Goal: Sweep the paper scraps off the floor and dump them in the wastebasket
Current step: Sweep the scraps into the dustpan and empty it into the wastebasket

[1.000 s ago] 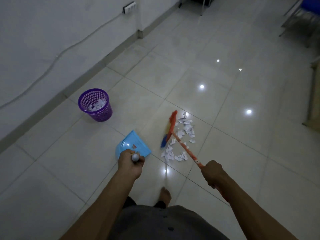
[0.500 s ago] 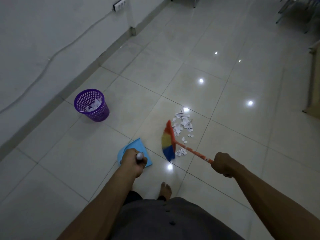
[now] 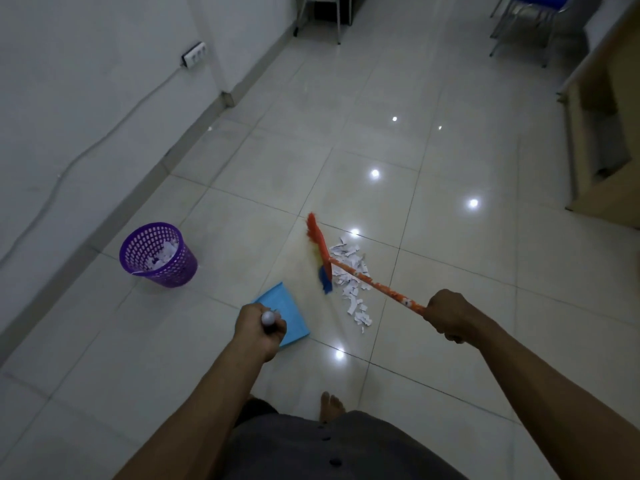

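White paper scraps (image 3: 351,278) lie in a heap on the tiled floor, just right of the broom head (image 3: 320,252). The broom has an orange handle and orange and blue bristles, and my right hand (image 3: 448,315) grips the handle's near end. My left hand (image 3: 259,327) grips the white-tipped handle of a blue dustpan (image 3: 285,311), which is just left of the scraps; whether it rests on the floor I cannot tell. A purple mesh wastebasket (image 3: 159,254) with paper inside stands further left, near the wall.
A white wall with a skirting board (image 3: 138,183) and a cable runs along the left. A wooden cabinet (image 3: 602,133) stands at the right. Chair and stool legs (image 3: 322,19) are at the far end. My bare foot (image 3: 330,407) is behind the dustpan.
The broom head has swung from the near, left side of the heap further away. The scraps are now drawn together to the right of the bristles. The dustpan has stayed about where it was.
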